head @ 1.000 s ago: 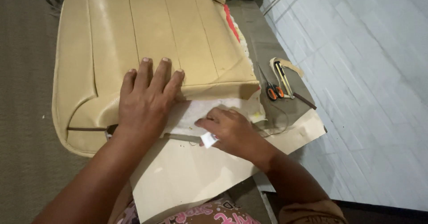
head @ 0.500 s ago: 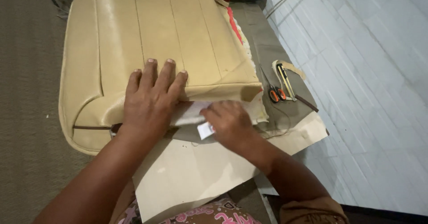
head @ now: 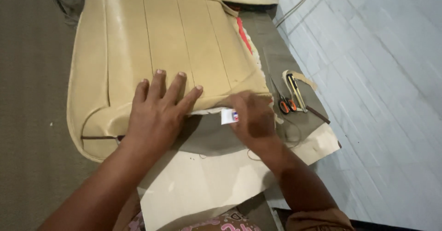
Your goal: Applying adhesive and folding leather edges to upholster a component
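A cream padded seat cover (head: 152, 51) with stitched vertical panels lies on the grey work surface. My left hand (head: 159, 113) presses flat on its near edge, fingers spread. My right hand (head: 253, 118), blurred by motion, sits at the cover's near right corner and grips a small white object with a red and blue mark (head: 229, 116). A white strip of lining (head: 207, 112) shows between my hands under the cover's edge. A large cream sheet of cut material (head: 216, 180) lies below both hands.
Orange-handled scissors (head: 284, 103) and a yellow-and-black tool (head: 294, 90) lie to the right on a grey cloth (head: 276, 56). Red foam (head: 243, 33) shows at the cover's right side. A pale tiled floor (head: 377, 97) runs along the right.
My right hand has moved right along the cover's near edge with the small white object. The white lining that was exposed is now mostly covered. My left hand stays pressed down.
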